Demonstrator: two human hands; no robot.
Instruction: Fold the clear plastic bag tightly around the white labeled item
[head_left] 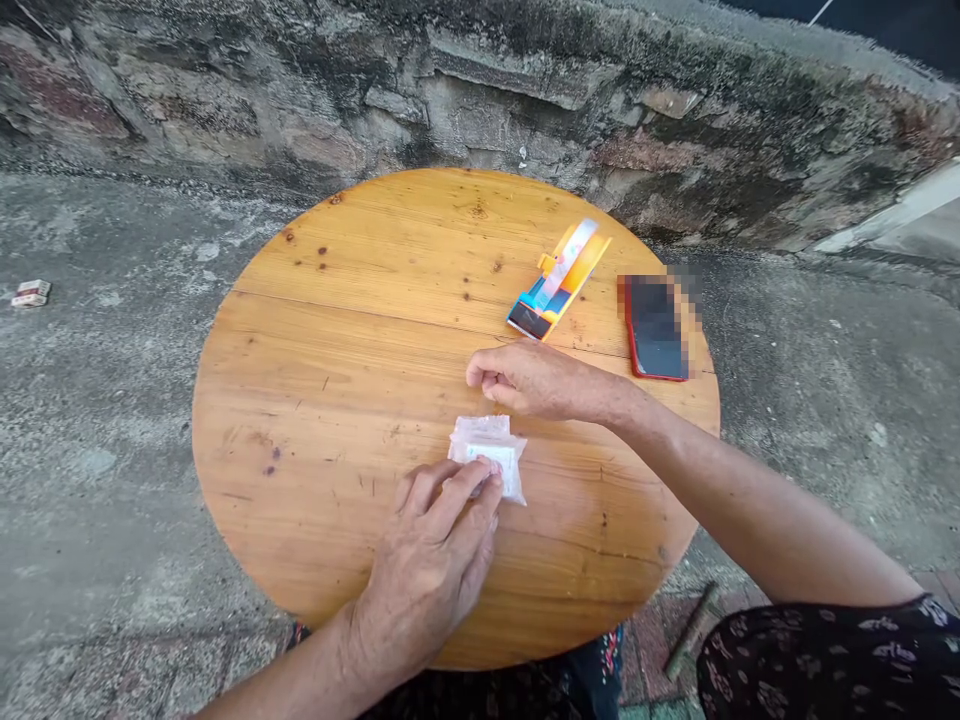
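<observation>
A small clear plastic packet (pixel 489 448) with something white inside lies on the round wooden table (pixel 315 400). My left hand (pixel 435 560) rests on the table with its fingers stretched flat, the fingertips pressing the packet's near edge. My right hand (pixel 536 380) hovers just behind the packet, fingers curled together in a pinch; whether anything is in the pinch I cannot make out.
An orange and blue card package (pixel 559 280) lies at the table's far right. A red-cased phone (pixel 654 328) lies beside it near the edge. Rough stone wall behind, concrete ground around. A small box (pixel 30 293) lies on the ground at left.
</observation>
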